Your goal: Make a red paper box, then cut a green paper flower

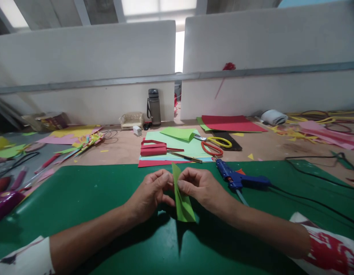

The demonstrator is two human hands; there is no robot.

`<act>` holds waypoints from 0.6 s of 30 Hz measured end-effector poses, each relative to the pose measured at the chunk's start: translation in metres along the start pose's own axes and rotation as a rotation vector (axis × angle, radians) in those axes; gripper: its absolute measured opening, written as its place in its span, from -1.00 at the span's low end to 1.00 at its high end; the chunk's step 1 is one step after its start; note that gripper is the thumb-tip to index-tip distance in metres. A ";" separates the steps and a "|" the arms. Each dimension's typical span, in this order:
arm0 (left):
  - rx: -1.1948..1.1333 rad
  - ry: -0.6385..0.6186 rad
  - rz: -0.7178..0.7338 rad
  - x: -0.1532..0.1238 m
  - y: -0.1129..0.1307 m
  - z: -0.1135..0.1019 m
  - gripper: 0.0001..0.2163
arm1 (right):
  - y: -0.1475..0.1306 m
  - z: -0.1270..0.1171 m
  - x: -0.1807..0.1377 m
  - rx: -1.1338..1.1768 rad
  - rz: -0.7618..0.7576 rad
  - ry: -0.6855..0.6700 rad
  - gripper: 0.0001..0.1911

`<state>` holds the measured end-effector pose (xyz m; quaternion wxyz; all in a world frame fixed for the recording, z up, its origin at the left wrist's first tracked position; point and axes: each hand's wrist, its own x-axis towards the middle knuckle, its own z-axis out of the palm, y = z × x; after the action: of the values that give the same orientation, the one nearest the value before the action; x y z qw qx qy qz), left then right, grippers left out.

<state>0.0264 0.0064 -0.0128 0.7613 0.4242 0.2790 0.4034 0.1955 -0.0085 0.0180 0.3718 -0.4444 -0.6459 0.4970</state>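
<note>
A folded piece of light green paper [182, 208] is held upright between my two hands, just above the dark green mat [108, 191]. My left hand [154, 189] pinches its left side near the top, with the lower fingers partly curled. On the other side, my right hand [201, 187] grips the paper between thumb and fingers. Beyond my hands lie a red paper piece [153, 149], a pen [188, 157] and scissors with red and yellow handles [218, 142], on a stack of coloured paper sheets [171, 136].
To the right rests a blue glue gun [242, 178] with its black cable trailing across the mat. A water bottle [154, 108] stands by the white partition [108, 53]. At far left is a purple tool [7, 202]; red sheets [231, 123] lie back right.
</note>
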 end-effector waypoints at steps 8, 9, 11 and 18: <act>0.209 0.059 0.023 -0.002 0.000 0.005 -0.77 | 0.004 0.000 0.000 0.010 -0.023 -0.014 -0.51; 0.247 0.065 0.031 -0.002 0.001 0.006 -0.77 | 0.003 0.000 0.000 0.008 -0.015 -0.016 -0.50; 0.298 0.065 0.050 -0.003 0.002 0.009 -0.76 | 0.000 0.000 -0.001 -0.007 0.010 -0.023 -0.49; 0.272 0.009 0.078 -0.003 0.001 0.004 -0.82 | -0.002 -0.003 -0.002 0.098 0.039 -0.045 -0.48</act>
<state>0.0273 0.0022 -0.0093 0.6792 0.5321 0.3179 0.3930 0.1984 -0.0101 0.0200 0.3686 -0.4268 -0.6202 0.5453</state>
